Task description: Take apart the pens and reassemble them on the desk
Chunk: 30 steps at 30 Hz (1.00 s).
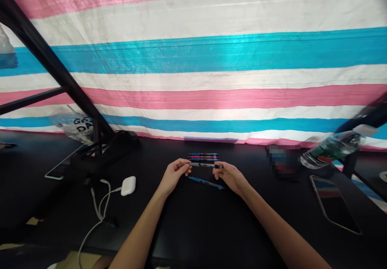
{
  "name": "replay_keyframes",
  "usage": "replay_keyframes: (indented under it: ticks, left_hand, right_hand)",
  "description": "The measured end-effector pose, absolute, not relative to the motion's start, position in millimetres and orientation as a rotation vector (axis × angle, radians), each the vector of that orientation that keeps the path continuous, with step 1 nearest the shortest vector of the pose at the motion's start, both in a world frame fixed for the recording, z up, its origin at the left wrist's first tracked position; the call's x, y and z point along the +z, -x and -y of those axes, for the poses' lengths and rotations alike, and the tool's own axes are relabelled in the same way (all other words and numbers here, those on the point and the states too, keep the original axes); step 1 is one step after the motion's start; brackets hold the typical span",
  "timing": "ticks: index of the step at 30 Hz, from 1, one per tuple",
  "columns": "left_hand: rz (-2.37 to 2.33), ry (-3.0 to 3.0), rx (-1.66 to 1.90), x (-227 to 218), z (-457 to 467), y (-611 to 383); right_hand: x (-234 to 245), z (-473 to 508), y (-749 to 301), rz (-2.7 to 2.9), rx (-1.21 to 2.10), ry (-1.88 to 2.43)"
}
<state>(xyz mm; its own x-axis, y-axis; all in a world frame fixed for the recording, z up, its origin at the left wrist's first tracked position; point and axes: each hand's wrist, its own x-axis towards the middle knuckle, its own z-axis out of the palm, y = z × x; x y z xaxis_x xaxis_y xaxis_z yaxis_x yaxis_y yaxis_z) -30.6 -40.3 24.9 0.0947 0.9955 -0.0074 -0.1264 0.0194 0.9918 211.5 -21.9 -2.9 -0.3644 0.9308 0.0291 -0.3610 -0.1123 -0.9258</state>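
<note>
Both of my hands hold one dark pen point(203, 165) level above the black table point(193, 220). My left hand point(175, 174) pinches its left end and my right hand point(228, 175) pinches its right end. Below the held pen a blue pen point(205, 182) lies slanted on the table between my hands. Just behind them, a small row of pens point(203, 157) in blue and pink lies side by side.
A white earbud case point(128, 185) with a white cable point(96, 208) lies at the left, near a black metal frame point(60, 75). A phone point(334, 202) and a tilted water bottle point(332, 148) are at the right. A striped tarp point(211, 59) hangs behind.
</note>
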Motion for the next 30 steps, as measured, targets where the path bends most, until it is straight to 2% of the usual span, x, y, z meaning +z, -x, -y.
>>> replay_keyframes:
  ticks: [4, 8, 11, 25, 30]
  left_hand:
    - [-1.239, -1.342, 1.183, 22, 39, 34]
    - [-1.393, -1.699, 1.145, 23, 38, 37]
    - [-1.416, -1.830, 1.125, 23, 38, 38]
    - [-1.567, -2.045, 1.058, 10, 35, 37]
    - [-1.574, -2.018, 1.053, 10, 35, 36]
  right_hand:
    - [-3, 22, -209, 1.321, 1.456, 0.849]
    - [-1, 25, -206, 1.655, 0.961, 1.119]
    - [-2, 26, -204, 1.745, 0.725, 1.238]
    - [-10, 23, -206, 1.837, 0.426, 1.306]
    - [-10, 23, -207, 1.828, 0.425, 1.340]
